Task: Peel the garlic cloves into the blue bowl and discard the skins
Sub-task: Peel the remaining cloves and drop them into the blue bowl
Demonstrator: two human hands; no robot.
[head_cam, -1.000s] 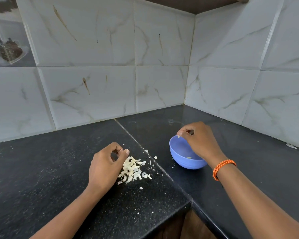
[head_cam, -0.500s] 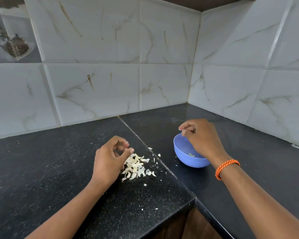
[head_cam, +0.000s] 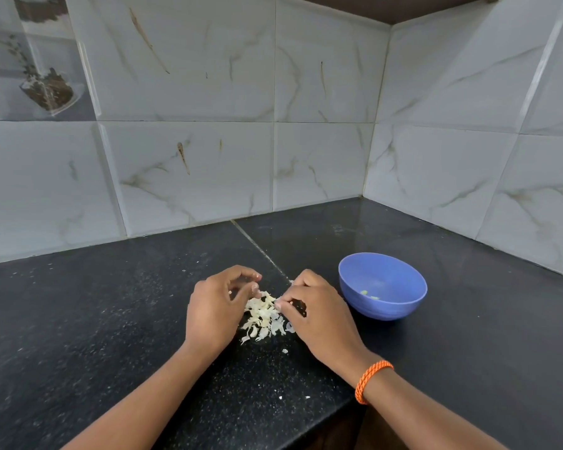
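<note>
The blue bowl [head_cam: 382,285] stands on the black counter right of centre, with a few small pale garlic bits on its bottom. A pile of pale garlic skins [head_cam: 263,318] lies left of the bowl, between my hands. My left hand [head_cam: 213,311] sits at the pile's left side, its fingers curled over the top edge of the pile with nothing visible in them. My right hand [head_cam: 319,315], with an orange band on its wrist, is at the pile's right side. Its curled fingertips pinch skins at the pile's edge.
The black stone counter [head_cam: 95,319] runs into a tiled wall corner [head_cam: 368,177] at the back. Its front edge [head_cam: 322,420] is close below my hands. Small white flecks lie scattered near the pile.
My right hand has left the bowl and come left to the skin pile. The left hand has stayed at the pile. The bowl is now fully visible.
</note>
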